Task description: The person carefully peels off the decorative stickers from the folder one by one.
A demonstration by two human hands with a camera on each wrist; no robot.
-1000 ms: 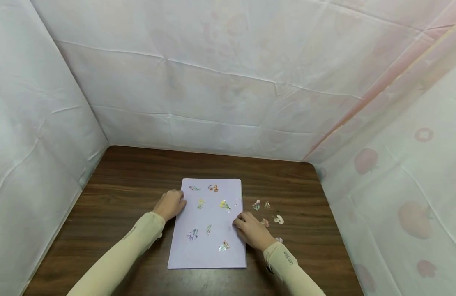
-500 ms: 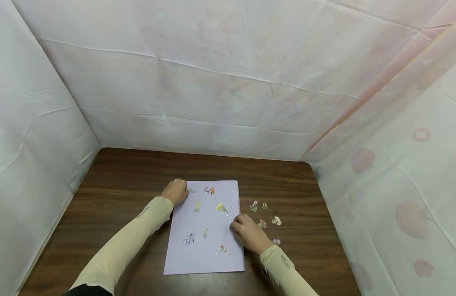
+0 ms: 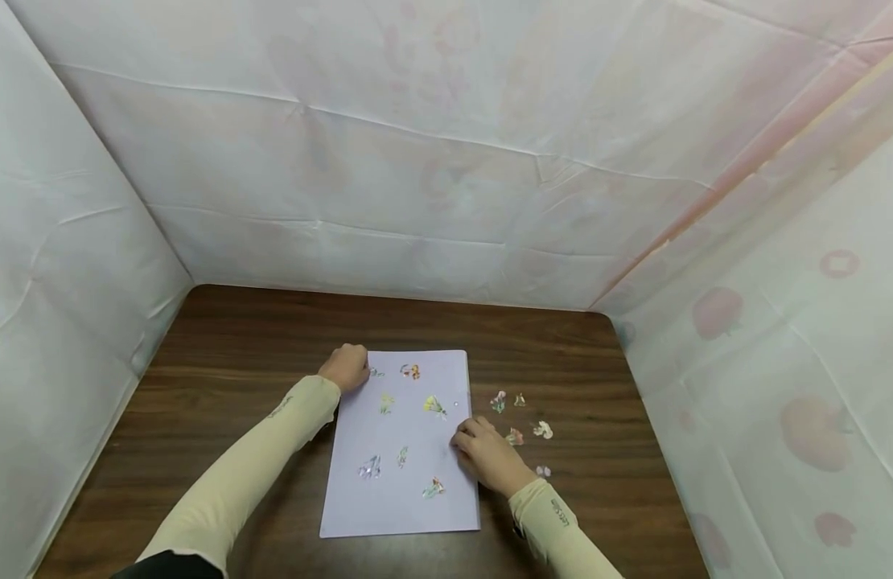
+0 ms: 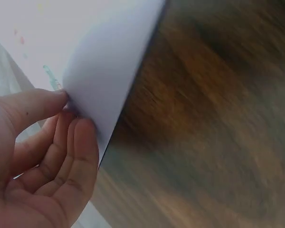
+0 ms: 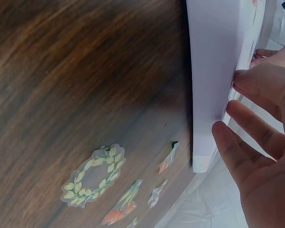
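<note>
A lilac sheet with several small flower stickers on it lies on the dark wooden table. My left hand is at the sheet's far left corner. In the left wrist view the left hand pinches that corner of the sheet between thumb and fingers, lifted a little off the wood. My right hand is at the sheet's right edge. In the right wrist view the right hand has its thumb on the raised edge of the sheet, with the fingers beside it.
Several loose stickers lie on the table right of the sheet, among them a leaf wreath and a small flower. White cloth walls close the table in at the back and on both sides.
My left hand has slid from the sheet's left edge up to its far left corner. The right hand stays at the right edge.
</note>
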